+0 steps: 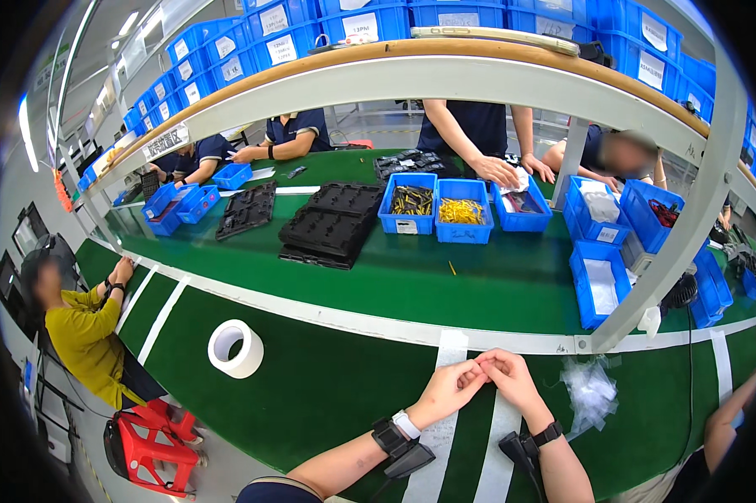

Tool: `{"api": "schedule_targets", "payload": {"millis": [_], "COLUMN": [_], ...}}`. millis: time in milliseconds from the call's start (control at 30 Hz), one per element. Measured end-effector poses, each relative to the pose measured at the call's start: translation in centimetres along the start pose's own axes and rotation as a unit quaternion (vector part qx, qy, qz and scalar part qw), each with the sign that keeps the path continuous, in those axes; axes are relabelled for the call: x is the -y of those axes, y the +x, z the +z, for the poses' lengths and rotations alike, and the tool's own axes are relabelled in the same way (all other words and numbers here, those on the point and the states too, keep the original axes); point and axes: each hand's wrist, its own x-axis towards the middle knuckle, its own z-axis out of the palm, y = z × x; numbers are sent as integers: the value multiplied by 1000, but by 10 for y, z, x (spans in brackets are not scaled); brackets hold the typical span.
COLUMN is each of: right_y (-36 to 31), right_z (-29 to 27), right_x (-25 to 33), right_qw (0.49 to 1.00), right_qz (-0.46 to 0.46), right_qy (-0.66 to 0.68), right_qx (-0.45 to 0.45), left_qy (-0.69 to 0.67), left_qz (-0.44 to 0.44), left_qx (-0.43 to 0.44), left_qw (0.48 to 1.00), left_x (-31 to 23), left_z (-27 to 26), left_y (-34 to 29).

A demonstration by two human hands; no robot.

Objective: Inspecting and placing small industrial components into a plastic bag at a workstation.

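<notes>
My left hand [445,392] and my right hand [512,381] meet over the near green work surface, fingertips pinched together. Whatever lies between the fingers is too small or hidden to make out. Both wrists wear dark bands with small black devices, and the left also has a white band. Right of my right hand lies a crumpled heap of clear plastic film or small bags [590,394]. A wide roll of white tape [253,354] rests farther to the left. White strips [452,345] cross the green surface beneath my hands.
Beyond a white rail stand blue bins of yellow parts [462,211] and dark-and-yellow parts [411,201], with black trays [332,220] to their left. A slanted metal post [671,243] rises at right. Co-workers sit opposite; another person [84,327] sits left, near a red stool [151,448].
</notes>
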Motion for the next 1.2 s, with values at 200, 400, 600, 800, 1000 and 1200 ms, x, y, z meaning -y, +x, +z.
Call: {"api": "schedule_targets", "payload": {"millis": [200,400,600,800,1000,1200], "right_y": [3,-3,1,3,2,1], "right_z": [3,-2,-1,-1,1,0], "right_x": [0,-2,-7,-6,-3,-5], "right_qw": [1000,999,1000,999,999,999], "right_qz": [5,0,-9,-12,-7,-11], "right_qy": [-15,-29,-25,-27,-34,-21], "right_qx": [2,-20,-12,-18,-20,-29], "left_qy": [11,-26,-22,-17,-18,-34], "left_qz": [9,18,13,12,13,18], "left_qx": [-10,26,20,22,15,12], "left_qw": [1000,999,999,1000,1000,999], "left_x": [3,10,9,8,10,8], "left_z": [-2,4,-1,0,1,2], "left_y": [-1,1,1,2,2,2]}}
